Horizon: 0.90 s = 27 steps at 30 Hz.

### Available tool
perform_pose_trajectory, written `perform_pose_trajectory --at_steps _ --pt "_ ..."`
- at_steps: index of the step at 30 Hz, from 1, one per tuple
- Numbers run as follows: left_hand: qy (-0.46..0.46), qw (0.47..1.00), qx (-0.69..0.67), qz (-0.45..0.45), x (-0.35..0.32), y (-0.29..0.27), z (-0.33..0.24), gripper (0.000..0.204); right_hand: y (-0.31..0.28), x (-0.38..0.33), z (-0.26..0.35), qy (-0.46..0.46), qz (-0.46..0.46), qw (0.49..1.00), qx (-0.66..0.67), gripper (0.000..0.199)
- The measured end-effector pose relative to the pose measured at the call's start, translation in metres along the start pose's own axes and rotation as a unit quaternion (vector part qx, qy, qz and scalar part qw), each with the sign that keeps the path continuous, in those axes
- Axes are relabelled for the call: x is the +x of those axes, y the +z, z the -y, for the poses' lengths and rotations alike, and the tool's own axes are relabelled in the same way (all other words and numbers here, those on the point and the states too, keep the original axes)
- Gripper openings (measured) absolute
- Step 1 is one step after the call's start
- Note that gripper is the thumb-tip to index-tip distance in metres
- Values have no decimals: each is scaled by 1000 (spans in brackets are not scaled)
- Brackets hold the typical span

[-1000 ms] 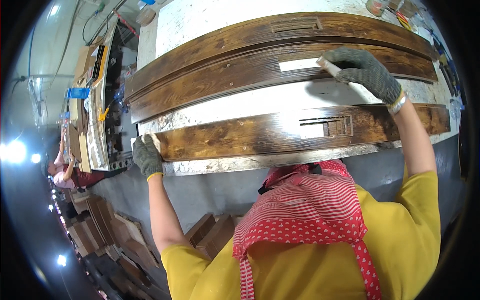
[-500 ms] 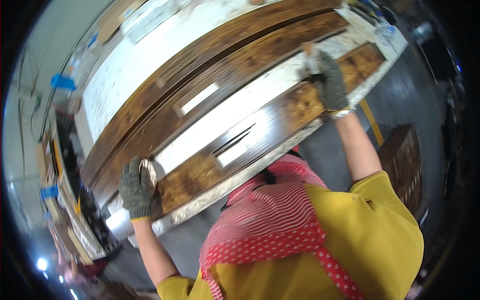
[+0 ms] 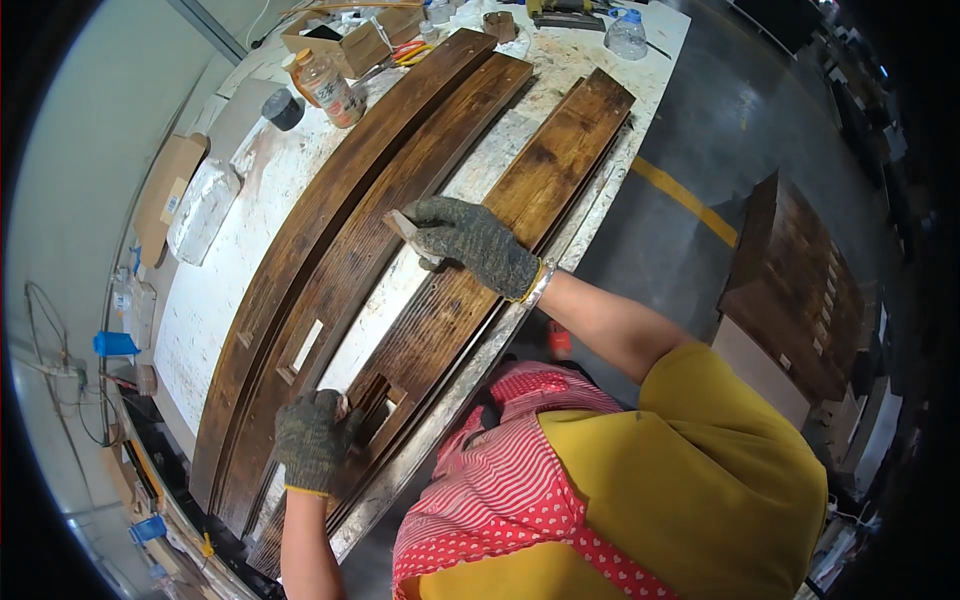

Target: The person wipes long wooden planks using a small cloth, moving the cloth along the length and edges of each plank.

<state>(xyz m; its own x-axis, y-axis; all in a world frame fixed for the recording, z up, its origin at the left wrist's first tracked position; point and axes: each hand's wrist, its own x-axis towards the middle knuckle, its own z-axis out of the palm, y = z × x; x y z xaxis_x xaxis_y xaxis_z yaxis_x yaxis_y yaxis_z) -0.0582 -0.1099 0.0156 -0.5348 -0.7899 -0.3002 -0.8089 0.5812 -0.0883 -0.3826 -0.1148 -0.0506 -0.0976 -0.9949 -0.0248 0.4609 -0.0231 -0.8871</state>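
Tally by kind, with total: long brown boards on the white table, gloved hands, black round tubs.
Long brown boards: 3
Gloved hands: 2
Black round tub: 1
Total: 6

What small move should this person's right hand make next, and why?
Perhaps bring the pale pad onto the nearest brown wooden board: the gloved right hand grips it near that board, while the gloved left hand is beside the cutout, possibly steadying.
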Motion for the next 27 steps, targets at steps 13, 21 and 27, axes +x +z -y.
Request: perform_pose_trajectory --at_steps 13,21,27 --pt "-80 977 96 -174 -26 -8 -16 34 7 -11 41 -144 108 963 -199 42" --pt "-112 947 94 -287 -40 5 -26 36 31 -13 59 -127 111 968 -187 31" --pt "-132 948 62 -282 -47 29 -42 32 18 -22 60 -66 72 952 -290 38"
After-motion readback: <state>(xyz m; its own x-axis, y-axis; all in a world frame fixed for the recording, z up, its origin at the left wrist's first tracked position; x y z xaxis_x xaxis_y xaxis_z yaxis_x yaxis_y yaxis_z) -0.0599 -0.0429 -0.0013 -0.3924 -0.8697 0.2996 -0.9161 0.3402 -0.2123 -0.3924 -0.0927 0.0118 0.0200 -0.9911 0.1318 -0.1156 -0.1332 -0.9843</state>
